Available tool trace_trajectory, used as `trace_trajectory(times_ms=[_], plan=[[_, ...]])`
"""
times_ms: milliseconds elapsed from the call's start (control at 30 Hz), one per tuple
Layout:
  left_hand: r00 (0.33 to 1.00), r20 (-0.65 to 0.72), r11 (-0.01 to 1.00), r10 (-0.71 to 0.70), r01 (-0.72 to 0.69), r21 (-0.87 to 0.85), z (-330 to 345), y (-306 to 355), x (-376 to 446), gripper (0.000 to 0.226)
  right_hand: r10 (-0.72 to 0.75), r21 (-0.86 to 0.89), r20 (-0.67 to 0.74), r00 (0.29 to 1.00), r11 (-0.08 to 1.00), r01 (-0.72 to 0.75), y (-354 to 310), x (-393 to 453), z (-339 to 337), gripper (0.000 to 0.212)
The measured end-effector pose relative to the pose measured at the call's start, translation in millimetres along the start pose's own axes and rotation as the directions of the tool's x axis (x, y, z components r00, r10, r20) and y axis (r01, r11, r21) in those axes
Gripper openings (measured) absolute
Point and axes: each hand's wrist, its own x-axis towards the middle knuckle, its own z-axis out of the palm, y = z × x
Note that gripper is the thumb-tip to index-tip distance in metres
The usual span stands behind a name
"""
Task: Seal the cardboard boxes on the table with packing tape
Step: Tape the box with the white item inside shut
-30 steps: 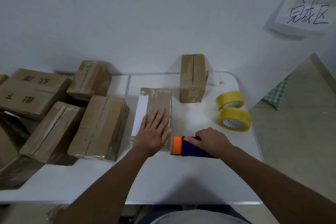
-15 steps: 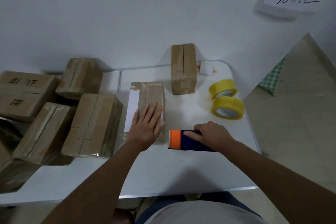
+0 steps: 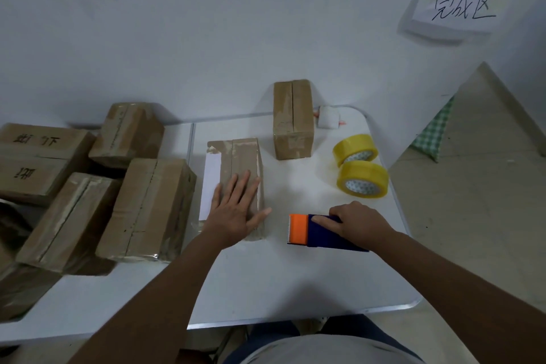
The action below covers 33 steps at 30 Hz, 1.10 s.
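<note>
A flat cardboard box (image 3: 236, 156) with a white label on its left side lies in the middle of the white table (image 3: 295, 284). My left hand (image 3: 236, 210) presses flat on the box's near end, fingers spread and straight. To its right, my right hand (image 3: 359, 223) grips a blue tape dispenser (image 3: 322, 233) with an orange front, which rests on the table apart from the box. Two yellow tape rolls (image 3: 362, 182) sit at the right edge.
Another cardboard box (image 3: 292, 118) stands at the back by the wall, with a small white object (image 3: 328, 120) beside it. Several boxes (image 3: 147, 207) are piled on the left. A paper sign (image 3: 461, 6) hangs on the wall at the upper right.
My right hand has drawn the dispenser a little to the right, widening the gap to the box. My left hand stays pressed on the box. The camera view has shifted.
</note>
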Motion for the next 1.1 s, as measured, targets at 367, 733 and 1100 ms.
trace_trajectory(times_ms=[367, 733, 1100], plan=[[0.996, -0.041, 0.996, -0.082, 0.083, 0.013, 8, 5, -2, 0.090, 0.094, 0.030, 0.114, 0.989, 0.995, -0.098, -17, 1, -14, 0.036], [0.995, -0.063, 0.997, -0.080, 0.080, 0.004, 14, 5, -1, 0.087, 0.090, -0.091, -0.073, 0.993, 0.991, -0.097, -50, 14, 14, 0.046], [0.996, -0.035, 0.996, -0.086, 0.086, 0.015, 7, 9, -4, 0.087, 0.305, 0.107, -0.064, 0.950, 0.949, -0.298, -19, 11, 12, 0.043]])
